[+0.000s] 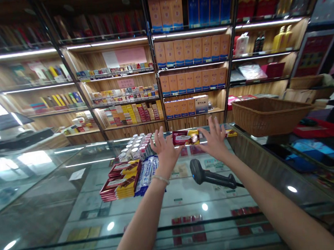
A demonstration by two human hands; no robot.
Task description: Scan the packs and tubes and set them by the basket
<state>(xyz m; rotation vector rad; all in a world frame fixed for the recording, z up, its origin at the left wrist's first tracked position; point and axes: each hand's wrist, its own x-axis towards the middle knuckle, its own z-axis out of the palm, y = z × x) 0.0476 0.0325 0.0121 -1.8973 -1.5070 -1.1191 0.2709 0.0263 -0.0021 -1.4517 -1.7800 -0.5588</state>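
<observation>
A red and yellow chocolate bar pack (186, 137) faces me near the far edge of the glass counter. My left hand (166, 151) is at its left end, fingers spread and thumb pointing toward the pack. At the other end, my right hand (215, 142) has its fingers stretched upward, its thumb close to the pack's edge. Whether the thumbs touch the pack I cannot tell. Below the right hand lies a black barcode scanner (212, 177). Left of my left wrist are stacked chocolate packs (121, 181), blue-and-white wrapped bars (148, 172) and several small white-lidded containers (135, 147).
The glass counter (156, 211) has goods visible beneath it. A wicker basket (269, 114) stands at the right, near a red tray (321, 127). Part of another yellow pack (231, 133) shows beyond my right hand. Lit shelves with boxes (192, 51) line the wall.
</observation>
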